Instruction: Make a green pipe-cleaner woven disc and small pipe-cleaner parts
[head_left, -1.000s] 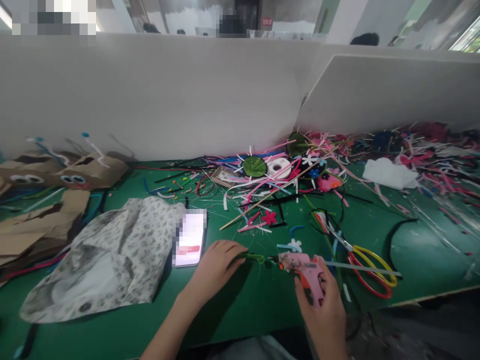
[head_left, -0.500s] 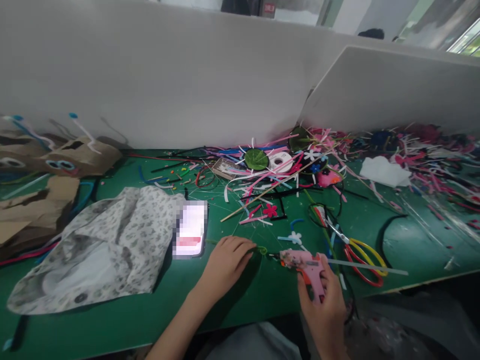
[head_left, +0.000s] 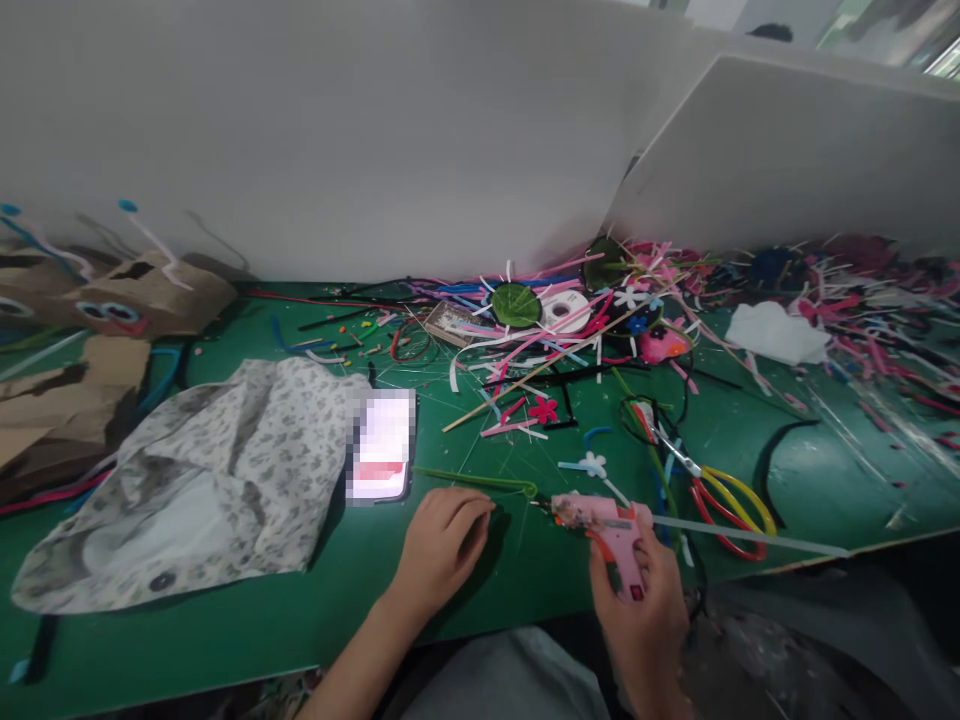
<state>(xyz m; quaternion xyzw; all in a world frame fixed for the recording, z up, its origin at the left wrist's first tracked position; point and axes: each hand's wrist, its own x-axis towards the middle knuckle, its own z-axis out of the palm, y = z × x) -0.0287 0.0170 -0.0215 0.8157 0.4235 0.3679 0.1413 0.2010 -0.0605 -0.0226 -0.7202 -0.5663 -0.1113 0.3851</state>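
My right hand [head_left: 645, 610] grips the handle of a pink glue gun [head_left: 600, 520], whose nozzle points left at the hooked end of a green pipe cleaner [head_left: 480, 482] lying on the green table [head_left: 525, 590]. My left hand [head_left: 442, 545] rests on the table just below that pipe cleaner, fingers curled loosely and holding nothing I can see. A lit phone [head_left: 382, 458] lies just left of the left hand.
Yellow and red scissors [head_left: 720, 495] lie right of the glue gun. A heap of pipe cleaners, foam strips and a tape roll [head_left: 564, 310] fills the middle back. A patterned cloth [head_left: 202, 490] and brown paper puppets [head_left: 112, 310] lie left. White partition boards stand behind.
My left hand has let go of the green pipe cleaner and drawn back toward me. The pipe cleaner now lies flat on the table. The camera has tilted down.
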